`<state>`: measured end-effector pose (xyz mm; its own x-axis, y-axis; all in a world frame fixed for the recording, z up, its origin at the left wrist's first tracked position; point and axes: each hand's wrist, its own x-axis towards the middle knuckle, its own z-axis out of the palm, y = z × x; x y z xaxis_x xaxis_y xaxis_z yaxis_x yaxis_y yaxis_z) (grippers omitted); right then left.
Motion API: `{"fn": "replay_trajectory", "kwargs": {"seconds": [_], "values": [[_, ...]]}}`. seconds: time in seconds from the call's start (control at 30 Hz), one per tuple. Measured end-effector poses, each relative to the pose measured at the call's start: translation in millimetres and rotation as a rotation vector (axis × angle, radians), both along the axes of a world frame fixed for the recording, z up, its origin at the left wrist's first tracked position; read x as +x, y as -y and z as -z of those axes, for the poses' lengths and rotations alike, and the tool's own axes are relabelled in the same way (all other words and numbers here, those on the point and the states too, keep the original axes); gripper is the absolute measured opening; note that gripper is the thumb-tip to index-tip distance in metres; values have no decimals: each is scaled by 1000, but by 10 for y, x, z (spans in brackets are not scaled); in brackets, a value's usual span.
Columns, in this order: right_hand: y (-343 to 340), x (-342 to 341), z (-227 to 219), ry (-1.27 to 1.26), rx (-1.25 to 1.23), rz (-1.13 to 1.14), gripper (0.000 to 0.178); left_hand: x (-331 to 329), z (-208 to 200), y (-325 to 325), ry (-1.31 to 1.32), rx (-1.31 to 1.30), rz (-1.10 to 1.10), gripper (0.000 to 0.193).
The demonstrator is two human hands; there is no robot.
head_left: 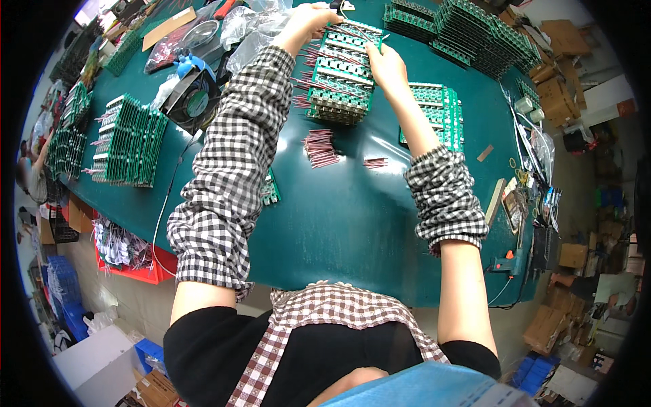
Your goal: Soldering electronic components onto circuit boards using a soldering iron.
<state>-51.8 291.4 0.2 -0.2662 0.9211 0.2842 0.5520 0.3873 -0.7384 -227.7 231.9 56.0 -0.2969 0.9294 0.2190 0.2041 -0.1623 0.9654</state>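
Observation:
At the far middle of the table stands a stack of green circuit boards point(342, 74), with thin red-brown wires sticking out along its left side. My left hand point(310, 24) is closed at the far left corner of the top board, its fingertips partly hidden. On the right edge of the stack, my right hand point(388, 66) grips the board with the thumb on top. Just nearer than the stack lie a bundle of short red-brown wires point(320, 148) and a smaller wire bundle point(375, 163).
More circuit boards point(437, 115) lie beside my right forearm, and upright rows of boards point(129, 142) stand at the left. A black fan point(193, 102) sits near my left sleeve. A glue gun point(505, 263) lies at the right edge. Clear plastic bags point(251, 30) lie far left.

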Motion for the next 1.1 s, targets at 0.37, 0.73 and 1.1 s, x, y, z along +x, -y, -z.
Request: {"fn": "replay_trajectory", "kwargs": {"seconds": [0.37, 0.73, 1.1], "values": [[-201, -93, 10, 231, -9, 46, 52, 205, -257, 154, -462, 23, -248, 20], [174, 1019, -88, 185, 189, 152, 55, 382, -244, 462, -669, 310, -317, 20], [383, 1630, 253, 526, 240, 365, 37, 1815, 807, 178, -86, -442, 199, 87]]}}
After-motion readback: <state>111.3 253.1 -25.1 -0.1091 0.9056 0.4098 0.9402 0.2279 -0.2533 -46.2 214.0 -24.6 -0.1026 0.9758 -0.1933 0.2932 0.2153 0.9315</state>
